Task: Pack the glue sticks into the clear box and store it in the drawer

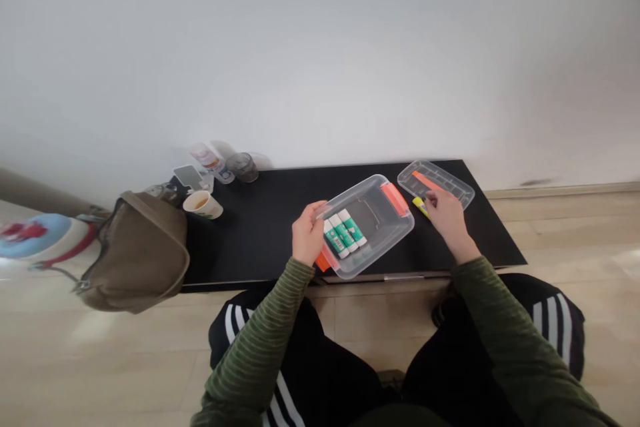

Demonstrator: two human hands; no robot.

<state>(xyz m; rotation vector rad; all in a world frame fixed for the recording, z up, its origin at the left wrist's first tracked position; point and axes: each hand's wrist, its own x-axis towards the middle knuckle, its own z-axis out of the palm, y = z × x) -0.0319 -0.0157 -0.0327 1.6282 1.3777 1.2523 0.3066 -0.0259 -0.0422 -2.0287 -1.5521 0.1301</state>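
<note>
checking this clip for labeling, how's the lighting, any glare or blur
Head view: soft, even light, pale glare on the wooden floor; left hand, right hand and clear plastic box look fairly sharp; the blue-and-white object at far left looks soft.

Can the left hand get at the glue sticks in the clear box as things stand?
Likely yes: the left hand holds the box rim beside the glue sticks; the lid lies off it.
</note>
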